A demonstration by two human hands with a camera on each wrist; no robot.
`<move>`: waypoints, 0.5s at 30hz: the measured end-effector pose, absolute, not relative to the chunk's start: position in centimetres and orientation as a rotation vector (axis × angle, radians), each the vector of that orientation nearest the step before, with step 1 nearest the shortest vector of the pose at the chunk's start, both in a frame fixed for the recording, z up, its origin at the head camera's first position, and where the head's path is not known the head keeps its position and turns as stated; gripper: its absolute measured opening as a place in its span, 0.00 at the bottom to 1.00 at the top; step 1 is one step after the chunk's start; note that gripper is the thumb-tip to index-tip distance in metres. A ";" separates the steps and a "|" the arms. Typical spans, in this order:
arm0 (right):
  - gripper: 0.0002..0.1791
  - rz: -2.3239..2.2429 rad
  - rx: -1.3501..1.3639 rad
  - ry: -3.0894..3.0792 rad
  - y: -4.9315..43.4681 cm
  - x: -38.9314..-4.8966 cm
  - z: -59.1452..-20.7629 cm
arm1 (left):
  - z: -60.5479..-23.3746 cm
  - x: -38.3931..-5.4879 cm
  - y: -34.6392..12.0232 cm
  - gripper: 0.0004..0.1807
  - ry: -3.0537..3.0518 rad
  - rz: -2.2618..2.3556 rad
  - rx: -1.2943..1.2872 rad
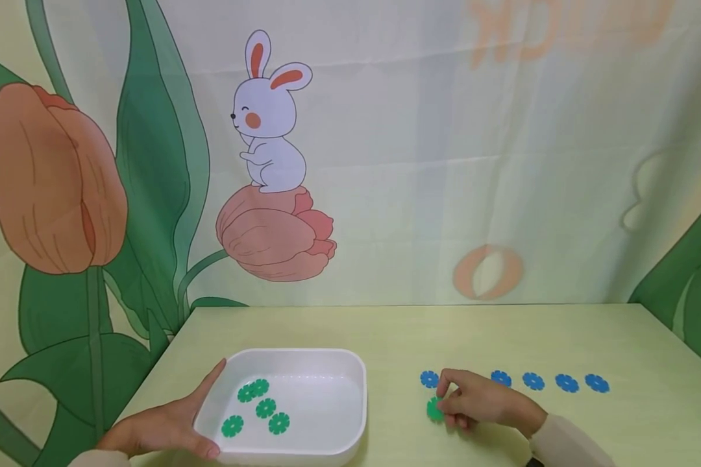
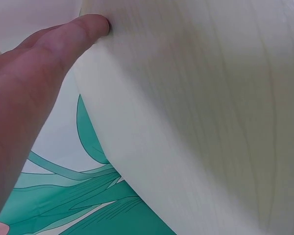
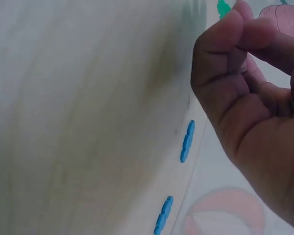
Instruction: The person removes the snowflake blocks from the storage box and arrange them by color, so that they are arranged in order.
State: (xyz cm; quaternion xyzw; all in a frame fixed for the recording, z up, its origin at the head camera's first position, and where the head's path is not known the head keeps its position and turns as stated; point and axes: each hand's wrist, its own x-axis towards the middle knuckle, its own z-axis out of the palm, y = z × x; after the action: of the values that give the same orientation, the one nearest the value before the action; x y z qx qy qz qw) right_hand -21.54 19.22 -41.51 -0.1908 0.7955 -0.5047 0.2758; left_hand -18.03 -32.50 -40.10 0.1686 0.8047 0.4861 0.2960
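A white plastic tray (image 1: 359, 415) stands on the table with several green snowflake-shaped discs (image 1: 265, 408) lying in it. My left hand (image 1: 160, 425) rests against the tray's left side, its thumb and fingers spread apart along the wall. In the left wrist view a straight finger (image 2: 83, 32) shows, but the tray is not clearly visible. Right of the tray, my right hand (image 1: 481, 397) pinches a green snowflake disc (image 1: 434, 409) between thumb and forefinger. That disc appears just in front of the leftmost blue snowflake disc (image 1: 429, 379); whether it touches the table I cannot tell.
Several blue discs (image 1: 566, 383) lie in a row across the right half of the pale wooden table (image 1: 420, 334); my right hand may cover part of the row. Behind the table's back edge hangs a curtain (image 1: 385, 162) printed with a rabbit and tulips.
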 end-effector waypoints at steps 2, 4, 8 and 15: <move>0.05 -1.342 -0.501 2.159 19.1 -21.5 -41.7 | -40.1 -18.0 -32.5 0.73 2.137 1.293 0.438; 0.05 -1.320 -0.490 2.192 19.0 -21.4 -41.8 | -40.1 -18.0 -32.4 0.73 2.130 1.297 0.425; 0.05 -1.268 -0.452 2.263 18.8 -21.2 -42.0 | -40.1 -18.0 -32.4 0.73 2.126 1.294 0.413; 0.07 -1.209 -0.400 2.338 18.3 -20.9 -42.0 | -40.1 -18.0 -32.4 0.73 2.133 1.281 0.412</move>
State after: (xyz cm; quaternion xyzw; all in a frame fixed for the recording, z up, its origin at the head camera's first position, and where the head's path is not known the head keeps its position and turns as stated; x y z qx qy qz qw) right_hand -20.89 18.27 -41.99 -0.1459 0.8531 -0.4410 0.2374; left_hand -18.01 -32.38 -40.08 0.1558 0.8055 0.4838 0.3046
